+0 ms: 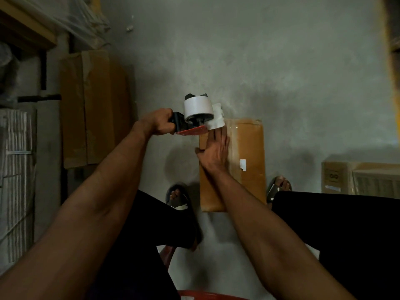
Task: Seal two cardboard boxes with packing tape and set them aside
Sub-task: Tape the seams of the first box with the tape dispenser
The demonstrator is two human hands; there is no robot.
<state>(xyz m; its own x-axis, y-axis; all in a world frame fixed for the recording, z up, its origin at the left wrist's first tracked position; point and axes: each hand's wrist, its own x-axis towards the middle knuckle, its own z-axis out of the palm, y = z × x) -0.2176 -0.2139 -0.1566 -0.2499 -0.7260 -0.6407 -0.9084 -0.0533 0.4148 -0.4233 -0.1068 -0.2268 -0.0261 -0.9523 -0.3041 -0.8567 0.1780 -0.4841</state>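
A brown cardboard box [251, 152] lies on the concrete floor between my feet, with clear tape along its top and a small white label. My left hand [161, 124] grips the black handle of a tape dispenser [198, 113] that carries a white roll and a red plate. The dispenser hovers at the box's far left corner, and a strip of tape runs from it onto the box. My right hand [215, 152] presses flat on the box top, fingers straight over the tape. A second, larger cardboard box [95, 109] lies to the left.
Stacked white wire racks [15, 180] and a shelf fill the left side. Another carton [359, 178] sits at the right. My feet in sandals [177, 195] flank the box. A red stool rim [207, 295] shows at the bottom edge.
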